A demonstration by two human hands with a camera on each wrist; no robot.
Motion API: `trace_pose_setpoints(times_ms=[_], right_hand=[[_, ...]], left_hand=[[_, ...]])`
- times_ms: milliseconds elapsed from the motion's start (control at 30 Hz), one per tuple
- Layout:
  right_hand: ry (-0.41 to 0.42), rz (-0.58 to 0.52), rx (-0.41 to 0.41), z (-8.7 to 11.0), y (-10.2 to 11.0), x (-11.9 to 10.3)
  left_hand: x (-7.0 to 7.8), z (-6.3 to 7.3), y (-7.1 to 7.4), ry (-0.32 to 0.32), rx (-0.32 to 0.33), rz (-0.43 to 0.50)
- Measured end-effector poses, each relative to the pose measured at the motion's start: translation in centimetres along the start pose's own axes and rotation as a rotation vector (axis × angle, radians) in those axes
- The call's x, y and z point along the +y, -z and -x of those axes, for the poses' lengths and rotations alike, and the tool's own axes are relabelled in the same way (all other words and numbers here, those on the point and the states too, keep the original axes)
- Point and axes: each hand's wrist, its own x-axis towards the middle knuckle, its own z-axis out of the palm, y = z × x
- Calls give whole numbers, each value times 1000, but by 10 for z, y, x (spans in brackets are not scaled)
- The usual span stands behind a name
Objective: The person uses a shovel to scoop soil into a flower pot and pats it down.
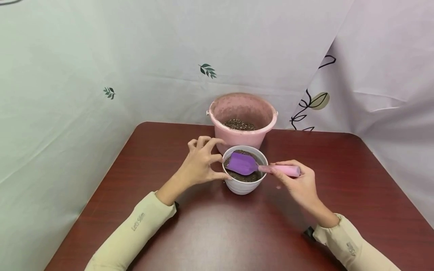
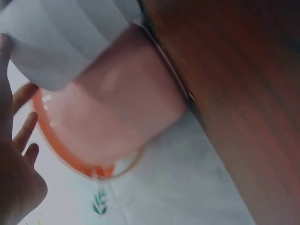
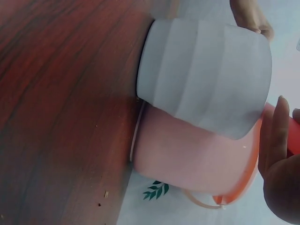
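Observation:
A white flower pot (image 1: pixel 241 188) with dark soil (image 1: pixel 251 177) stands upright on the table. My left hand (image 1: pixel 202 162) holds the pot's left rim with thumb and fingertips; in the right wrist view, that hand (image 3: pixel 252 18) shows at the pot's far side. My right hand (image 1: pixel 300 184) grips the pink handle of a small trowel (image 1: pixel 242 163). Its purple blade lies across the pot's mouth, over the soil, and hides part of it. Close behind the pot is a pink bucket (image 1: pixel 237 137), with soil visible at its bottom.
The reddish-brown table (image 1: pixel 217 233) has rounded back corners. White cloth (image 1: pixel 162 49) with leaf prints hangs behind it and along both sides. A few crumbs (image 3: pixel 106 194) lie on the tabletop near the pot.

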Motion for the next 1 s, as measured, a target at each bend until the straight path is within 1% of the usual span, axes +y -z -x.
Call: trace_pose_setpoints(times_ms=[100,167,233,300,400,467,567,600,667,767,833,900,1000], right_hand=[[8,13,10,1,1,-1],[21,21,16,3,1,-2],[25,24,35,4,2,-3],[13,27,63,5,2,-5],[-10,31,104,6,4,-9],[-15,35,117,7,5,-11],[-8,32,122,7,7,-14],[-7,26,124,7,7,-14],[-8,-15,120,7,8,-13],[13,-81,103,6,10,-10],[41,-125,78,5,11,-7],[66,-138,48,3,10,-5],[82,-138,10,1,7,-3]], left_hand=[[14,-3,1,-10,34,-60],[23,-4,1,-13,45,-106],[32,-5,0,-14,64,-153],[40,-5,-2,-18,91,-203],[51,-6,-6,-17,139,-272],[58,-6,-8,-13,164,-317],[64,-6,-8,-5,174,-349],[63,-6,-7,-4,166,-336],[56,-5,-4,9,134,-290],[38,-2,5,54,55,-176],[24,-1,9,89,-1,-122],[13,0,11,108,-44,-83],[3,1,11,114,-76,-44]])
